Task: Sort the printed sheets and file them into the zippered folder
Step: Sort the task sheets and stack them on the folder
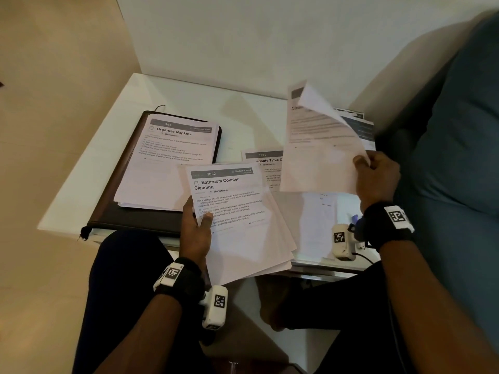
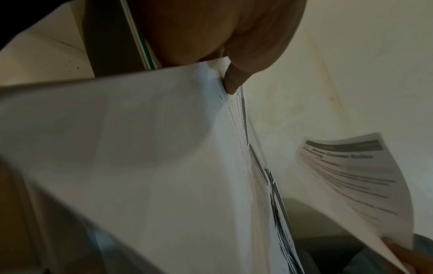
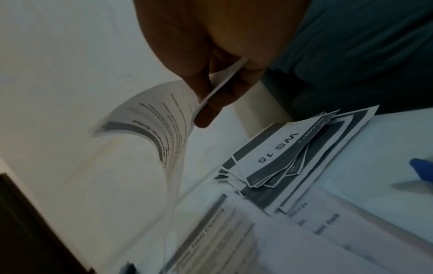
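Left hand [image 1: 195,233] grips fanned stack [image 1: 243,225], thumb on top, off table's near edge. Right hand [image 1: 376,176] pinches one curling sheet [image 1: 321,147] aloft. Zippered folder [image 1: 129,211] open at table's left, sheets inside.

Left hand [image 2: 222,37] thumb pins sheet stack [image 2: 140,148]; loose sheet [image 2: 351,181] right.

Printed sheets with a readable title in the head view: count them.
3. Organize Napkins sheet on the folder; Bathroom Counter Cleaning sheet in the left hand; partly covered Bedside Table sheet on the table. Others are blurred or hidden.
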Demonstrator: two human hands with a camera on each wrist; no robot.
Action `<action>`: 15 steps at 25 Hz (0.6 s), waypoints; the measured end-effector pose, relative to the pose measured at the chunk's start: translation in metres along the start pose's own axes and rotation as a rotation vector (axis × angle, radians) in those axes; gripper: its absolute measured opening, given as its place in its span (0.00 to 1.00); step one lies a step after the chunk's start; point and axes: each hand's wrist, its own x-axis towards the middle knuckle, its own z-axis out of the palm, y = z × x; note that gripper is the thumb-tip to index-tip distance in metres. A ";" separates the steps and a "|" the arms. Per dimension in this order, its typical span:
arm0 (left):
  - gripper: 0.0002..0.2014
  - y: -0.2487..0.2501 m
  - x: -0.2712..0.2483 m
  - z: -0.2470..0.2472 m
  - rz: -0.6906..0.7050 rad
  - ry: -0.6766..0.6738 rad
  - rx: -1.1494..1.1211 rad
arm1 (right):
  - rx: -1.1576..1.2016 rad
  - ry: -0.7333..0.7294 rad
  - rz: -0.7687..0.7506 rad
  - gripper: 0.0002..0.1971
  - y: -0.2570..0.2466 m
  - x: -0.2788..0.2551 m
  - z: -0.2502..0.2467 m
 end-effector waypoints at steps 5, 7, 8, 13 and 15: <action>0.27 -0.003 0.002 0.000 0.004 -0.013 0.006 | 0.269 -0.140 0.161 0.06 0.005 -0.028 0.003; 0.27 -0.002 0.002 0.000 0.001 -0.015 0.003 | 0.257 -0.235 0.203 0.06 0.019 -0.052 0.020; 0.27 -0.001 0.001 0.000 0.004 -0.016 -0.002 | 0.250 -0.268 0.224 0.06 0.027 -0.064 0.029; 0.19 0.003 0.001 0.003 -0.041 0.040 -0.094 | 0.110 -0.399 0.217 0.07 0.057 -0.117 0.065; 0.16 0.005 0.003 0.003 -0.085 0.052 -0.172 | 0.071 -0.413 0.205 0.07 0.060 -0.130 0.071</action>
